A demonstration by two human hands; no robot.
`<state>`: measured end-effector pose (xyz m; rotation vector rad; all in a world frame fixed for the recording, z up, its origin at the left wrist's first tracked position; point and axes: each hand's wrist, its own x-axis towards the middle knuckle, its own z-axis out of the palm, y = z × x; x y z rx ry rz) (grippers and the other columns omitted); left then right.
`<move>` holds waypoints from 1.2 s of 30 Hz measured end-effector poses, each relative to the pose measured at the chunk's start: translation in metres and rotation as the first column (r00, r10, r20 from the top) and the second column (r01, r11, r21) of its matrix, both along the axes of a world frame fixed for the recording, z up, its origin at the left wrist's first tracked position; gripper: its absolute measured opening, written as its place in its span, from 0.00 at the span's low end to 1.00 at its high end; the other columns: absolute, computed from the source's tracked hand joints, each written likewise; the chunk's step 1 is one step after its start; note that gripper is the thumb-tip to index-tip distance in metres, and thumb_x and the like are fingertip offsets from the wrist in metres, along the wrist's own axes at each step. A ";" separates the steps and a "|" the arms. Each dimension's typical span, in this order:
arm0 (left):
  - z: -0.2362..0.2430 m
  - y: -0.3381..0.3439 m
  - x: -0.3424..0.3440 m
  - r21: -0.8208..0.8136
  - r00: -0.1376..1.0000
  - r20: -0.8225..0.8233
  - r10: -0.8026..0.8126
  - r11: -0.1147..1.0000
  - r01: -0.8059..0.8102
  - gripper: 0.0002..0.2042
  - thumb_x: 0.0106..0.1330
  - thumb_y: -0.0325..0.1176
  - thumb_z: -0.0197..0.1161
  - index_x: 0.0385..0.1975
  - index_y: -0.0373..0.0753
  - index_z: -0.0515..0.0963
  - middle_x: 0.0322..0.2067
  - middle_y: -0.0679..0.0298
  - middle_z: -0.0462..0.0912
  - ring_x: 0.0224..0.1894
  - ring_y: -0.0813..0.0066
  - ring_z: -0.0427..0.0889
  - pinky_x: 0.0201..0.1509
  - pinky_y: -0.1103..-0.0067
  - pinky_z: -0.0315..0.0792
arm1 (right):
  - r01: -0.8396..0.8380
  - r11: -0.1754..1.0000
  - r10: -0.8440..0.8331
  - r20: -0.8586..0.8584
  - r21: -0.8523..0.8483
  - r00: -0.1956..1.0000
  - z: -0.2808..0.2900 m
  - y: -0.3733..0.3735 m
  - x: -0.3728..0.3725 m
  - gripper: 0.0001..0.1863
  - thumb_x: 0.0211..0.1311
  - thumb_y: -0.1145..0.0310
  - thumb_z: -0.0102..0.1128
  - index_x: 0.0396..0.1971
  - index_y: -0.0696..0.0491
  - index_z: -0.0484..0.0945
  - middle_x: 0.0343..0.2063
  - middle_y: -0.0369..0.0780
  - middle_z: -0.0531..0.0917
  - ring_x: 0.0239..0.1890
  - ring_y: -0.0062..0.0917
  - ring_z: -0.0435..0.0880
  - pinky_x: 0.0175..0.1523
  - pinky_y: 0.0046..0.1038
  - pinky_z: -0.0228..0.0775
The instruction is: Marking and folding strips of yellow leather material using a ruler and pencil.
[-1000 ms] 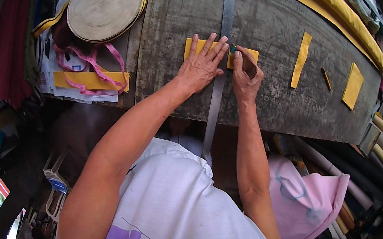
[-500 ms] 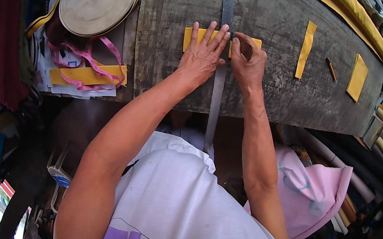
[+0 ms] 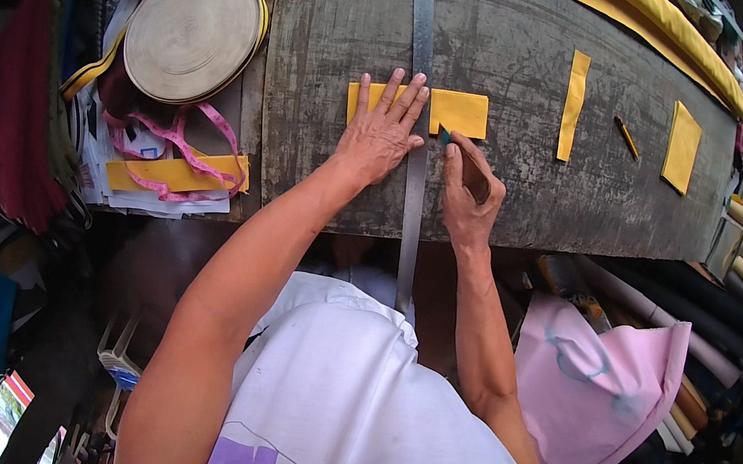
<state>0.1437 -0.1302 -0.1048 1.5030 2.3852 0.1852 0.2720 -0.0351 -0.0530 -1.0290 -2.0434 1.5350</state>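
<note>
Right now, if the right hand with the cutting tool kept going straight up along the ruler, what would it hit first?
The right hand points its tool up the metal ruler. It would likely cross the yellow piece first, then bare worktable.

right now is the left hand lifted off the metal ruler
No, the left hand presses flat on the metal ruler and the yellow piece under it.

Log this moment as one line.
left hand: flat on steel ruler and yellow piece | right hand: holds cutting tool at ruler edge | surface: worn table
</note>
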 end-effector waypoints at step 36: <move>0.001 0.005 0.002 0.045 1.000 -0.004 0.009 0.999 -0.009 0.36 0.70 0.49 0.53 0.74 0.41 0.50 0.75 0.65 0.44 0.77 0.58 0.41 0.74 0.44 0.36 | -0.111 0.959 0.093 0.081 0.262 0.992 -0.025 0.036 -0.052 0.09 0.63 0.68 0.61 0.36 0.59 0.83 0.26 0.49 0.85 0.28 0.37 0.88 0.34 0.31 0.77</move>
